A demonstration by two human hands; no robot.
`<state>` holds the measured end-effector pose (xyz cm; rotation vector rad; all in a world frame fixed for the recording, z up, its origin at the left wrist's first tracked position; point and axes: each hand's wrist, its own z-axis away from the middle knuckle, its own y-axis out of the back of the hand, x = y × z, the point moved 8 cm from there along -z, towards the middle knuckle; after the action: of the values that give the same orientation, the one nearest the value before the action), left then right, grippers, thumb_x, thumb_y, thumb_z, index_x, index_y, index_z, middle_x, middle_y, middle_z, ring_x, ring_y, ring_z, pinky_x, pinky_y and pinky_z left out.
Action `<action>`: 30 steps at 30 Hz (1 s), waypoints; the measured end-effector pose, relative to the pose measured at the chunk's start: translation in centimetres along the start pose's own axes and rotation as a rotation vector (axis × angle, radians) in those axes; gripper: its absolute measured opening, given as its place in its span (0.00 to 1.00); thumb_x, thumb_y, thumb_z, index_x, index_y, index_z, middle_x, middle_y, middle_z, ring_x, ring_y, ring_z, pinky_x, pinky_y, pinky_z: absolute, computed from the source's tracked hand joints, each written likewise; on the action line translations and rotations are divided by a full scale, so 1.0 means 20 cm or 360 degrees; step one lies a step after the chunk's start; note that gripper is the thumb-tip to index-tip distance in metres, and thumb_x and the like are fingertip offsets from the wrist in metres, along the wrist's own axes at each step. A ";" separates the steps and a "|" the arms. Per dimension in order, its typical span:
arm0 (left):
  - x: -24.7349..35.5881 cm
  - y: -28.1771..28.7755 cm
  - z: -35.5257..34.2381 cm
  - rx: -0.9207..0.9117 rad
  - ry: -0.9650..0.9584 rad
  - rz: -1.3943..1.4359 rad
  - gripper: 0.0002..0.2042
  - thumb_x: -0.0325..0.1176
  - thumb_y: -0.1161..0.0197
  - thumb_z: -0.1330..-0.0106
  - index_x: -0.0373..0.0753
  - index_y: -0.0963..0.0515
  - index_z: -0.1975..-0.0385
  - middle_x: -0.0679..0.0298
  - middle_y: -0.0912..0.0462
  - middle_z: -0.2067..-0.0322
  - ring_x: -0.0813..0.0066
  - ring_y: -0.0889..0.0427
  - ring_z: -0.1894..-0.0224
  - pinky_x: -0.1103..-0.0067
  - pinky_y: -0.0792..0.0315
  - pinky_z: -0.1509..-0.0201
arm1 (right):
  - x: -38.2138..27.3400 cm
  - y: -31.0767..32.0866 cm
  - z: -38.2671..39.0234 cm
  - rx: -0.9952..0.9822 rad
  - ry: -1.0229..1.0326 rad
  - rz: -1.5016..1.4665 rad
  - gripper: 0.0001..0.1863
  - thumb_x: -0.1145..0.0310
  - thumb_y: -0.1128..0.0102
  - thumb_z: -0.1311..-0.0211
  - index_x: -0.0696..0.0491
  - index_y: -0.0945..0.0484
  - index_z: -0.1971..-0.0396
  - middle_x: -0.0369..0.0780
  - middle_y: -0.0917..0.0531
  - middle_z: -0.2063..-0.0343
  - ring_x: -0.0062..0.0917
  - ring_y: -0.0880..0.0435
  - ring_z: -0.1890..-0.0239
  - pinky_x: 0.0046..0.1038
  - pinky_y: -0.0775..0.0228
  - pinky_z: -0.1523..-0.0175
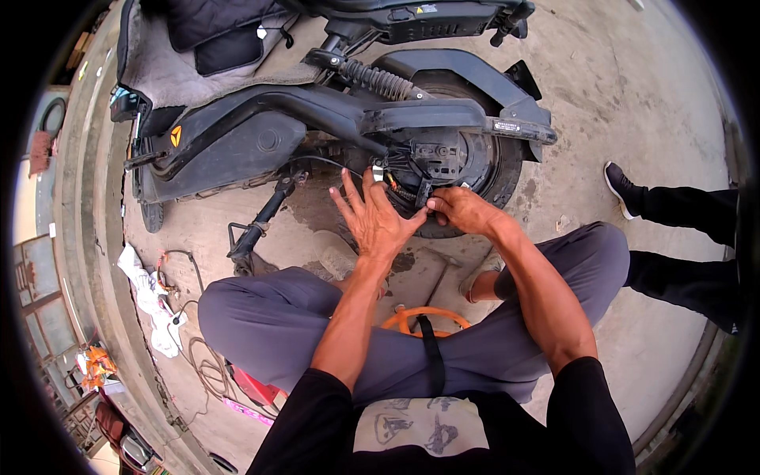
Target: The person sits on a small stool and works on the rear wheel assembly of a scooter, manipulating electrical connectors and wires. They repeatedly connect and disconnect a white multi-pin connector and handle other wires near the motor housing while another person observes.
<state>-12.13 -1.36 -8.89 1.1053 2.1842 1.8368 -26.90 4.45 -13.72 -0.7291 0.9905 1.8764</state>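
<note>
A black electric scooter (261, 127) stands in front of me, its rear wheel (507, 162) and hub side toward my hands. Cables (404, 186) run out beside the hub in a bundle. My right hand (467, 210) is closed, pinching a small black part (424, 193) at the hub's lower edge between thumb and fingertips. Beside the cables, my left hand (370, 220) has its fingers spread, with the thumb reaching to the lower end of that black part. A small silvery metal piece (378, 172) shows at the left fingertips. Whether the left thumb presses on the part, I cannot tell.
A black stand leg (265, 222) juts out below the scooter's body. Another person's dark-trousered legs (689, 214) are at the right. White cloth (150, 293) and a coiled cable (210, 372) lie on the ground at left. Under me is an orange ring-shaped frame (404, 318).
</note>
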 end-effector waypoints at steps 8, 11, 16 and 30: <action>0.01 -0.01 0.00 0.0079 -0.0116 -0.0053 0.45 0.66 0.23 0.57 0.29 0.32 0.56 0.45 0.27 0.42 0.43 0.40 0.28 0.39 0.65 0.25 | -0.06 0.05 0.02 0.0313 0.0276 0.0303 0.12 0.64 0.38 0.32 0.59 0.19 0.65 0.51 0.17 0.74 0.49 0.17 0.68 0.43 0.27 0.61; 0.00 -0.01 0.01 0.0114 -0.0147 -0.0045 0.44 0.64 0.22 0.57 0.29 0.32 0.57 0.44 0.27 0.42 0.44 0.39 0.28 0.39 0.66 0.25 | -0.08 0.05 0.05 0.0498 0.0386 0.0425 0.12 0.64 0.35 0.35 0.59 0.19 0.66 0.50 0.17 0.75 0.47 0.17 0.70 0.40 0.26 0.64; 0.00 0.01 0.00 0.0126 -0.0154 -0.0014 0.43 0.61 0.19 0.59 0.30 0.31 0.57 0.43 0.27 0.43 0.45 0.38 0.28 0.39 0.66 0.25 | -0.08 0.06 0.08 0.0608 0.0272 0.0403 0.14 0.63 0.32 0.39 0.59 0.19 0.64 0.55 0.19 0.73 0.51 0.18 0.66 0.40 0.26 0.64; 0.00 -0.01 -0.01 0.0043 -0.0179 -0.0059 0.35 0.58 0.21 0.57 0.34 0.30 0.65 0.41 0.26 0.42 0.46 0.37 0.29 0.40 0.63 0.24 | 0.10 -0.04 -0.03 -0.0038 -0.0170 -0.0568 0.21 0.56 0.49 0.22 0.59 0.16 0.64 0.35 0.19 0.79 0.21 0.23 0.76 0.28 0.27 0.67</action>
<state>-12.36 -1.46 -9.06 1.1358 2.1575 1.6917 -27.08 5.12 -15.91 -0.7562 0.7182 1.5995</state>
